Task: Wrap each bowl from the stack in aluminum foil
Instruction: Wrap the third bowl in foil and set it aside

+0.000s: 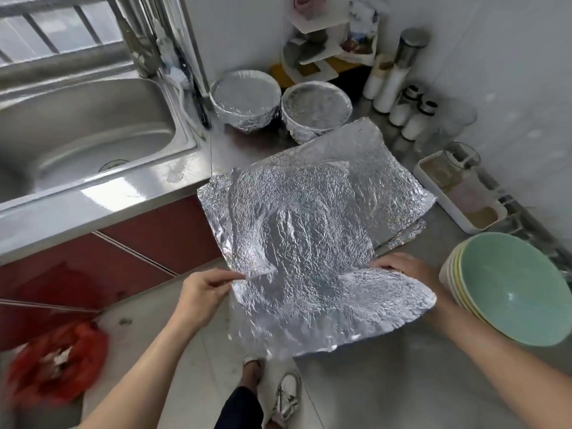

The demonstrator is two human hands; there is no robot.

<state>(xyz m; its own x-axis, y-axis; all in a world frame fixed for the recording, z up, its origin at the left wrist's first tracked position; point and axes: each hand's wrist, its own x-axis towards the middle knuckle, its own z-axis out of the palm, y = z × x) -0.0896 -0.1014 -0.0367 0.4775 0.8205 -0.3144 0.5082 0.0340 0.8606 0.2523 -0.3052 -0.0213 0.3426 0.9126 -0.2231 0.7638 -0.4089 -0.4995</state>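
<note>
One crinkled, roughly square foil (309,227) sheet, shiny and finely wrinkled, spreads over the steel desk (387,382) with its near part lifted off the edge. The left hand (204,292) pinches its 8 o'clock edge between thumb and curled fingers, forearm reaching in from 7 o'clock. The right hand (405,267) grips the 4 o'clock edge, fingertips hidden under the sheet.

At 12 o'clock stand two round foil-wrapped bowls (246,100), side by side. At 4 o'clock a tilted stack (507,289) of smooth bowls sits, mint-green on top, pale rims beneath; their number is unclear. A steel sink (77,128) lies at 10 o'clock.
</note>
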